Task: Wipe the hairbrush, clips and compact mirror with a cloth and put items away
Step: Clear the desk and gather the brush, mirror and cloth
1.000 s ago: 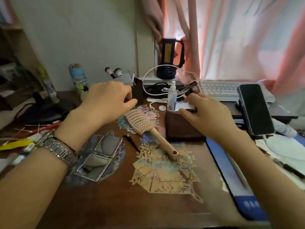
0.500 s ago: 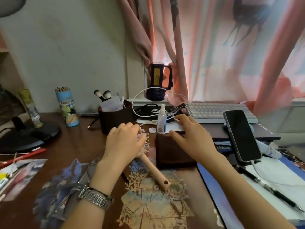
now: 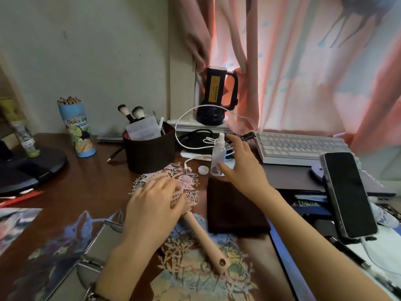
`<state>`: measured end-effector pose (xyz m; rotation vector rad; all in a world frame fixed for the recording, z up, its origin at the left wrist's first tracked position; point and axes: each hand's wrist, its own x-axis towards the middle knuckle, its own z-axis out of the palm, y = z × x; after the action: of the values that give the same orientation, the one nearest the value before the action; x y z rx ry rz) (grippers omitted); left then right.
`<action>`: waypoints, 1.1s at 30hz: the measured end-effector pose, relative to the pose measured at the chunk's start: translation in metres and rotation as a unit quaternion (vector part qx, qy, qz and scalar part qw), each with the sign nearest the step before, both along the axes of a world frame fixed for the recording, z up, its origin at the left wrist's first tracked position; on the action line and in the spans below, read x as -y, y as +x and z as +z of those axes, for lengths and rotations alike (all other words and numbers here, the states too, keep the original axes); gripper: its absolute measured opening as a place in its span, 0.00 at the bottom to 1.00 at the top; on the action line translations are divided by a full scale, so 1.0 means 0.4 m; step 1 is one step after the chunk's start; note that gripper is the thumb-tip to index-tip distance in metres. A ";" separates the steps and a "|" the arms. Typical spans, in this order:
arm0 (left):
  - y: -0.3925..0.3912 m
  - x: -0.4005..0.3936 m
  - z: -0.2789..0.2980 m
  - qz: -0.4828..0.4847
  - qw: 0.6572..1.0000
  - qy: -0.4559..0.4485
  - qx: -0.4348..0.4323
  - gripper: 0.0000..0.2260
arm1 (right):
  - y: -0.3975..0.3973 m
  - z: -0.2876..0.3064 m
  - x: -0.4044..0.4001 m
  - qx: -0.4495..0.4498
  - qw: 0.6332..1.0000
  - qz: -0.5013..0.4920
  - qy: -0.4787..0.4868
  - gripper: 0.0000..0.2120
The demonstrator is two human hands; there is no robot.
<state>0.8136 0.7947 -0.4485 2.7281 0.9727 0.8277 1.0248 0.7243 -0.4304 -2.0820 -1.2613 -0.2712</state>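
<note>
Hands (image 3: pixel 155 203) on hairbrush (image 3: pixel 204 237) (left only).

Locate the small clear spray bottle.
The small clear spray bottle stands mid-desk in the head view, just before the right hand, between the round brown fabric organizer and the white keyboard.

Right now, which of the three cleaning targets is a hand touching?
The hairbrush: the left hand rests on its head. The compact mirror lies untouched beside it; no clips are visible.
</note>
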 end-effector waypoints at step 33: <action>-0.010 -0.026 0.002 0.020 0.998 -0.056 -0.010 0.11 | 0.046 -0.020 -0.114 -0.070 0.989 0.091 0.089 0.26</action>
<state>0.8094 0.8052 -0.4479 2.6349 1.0482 0.7309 1.0431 0.7701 -0.4385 -1.7911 -1.2825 -0.1454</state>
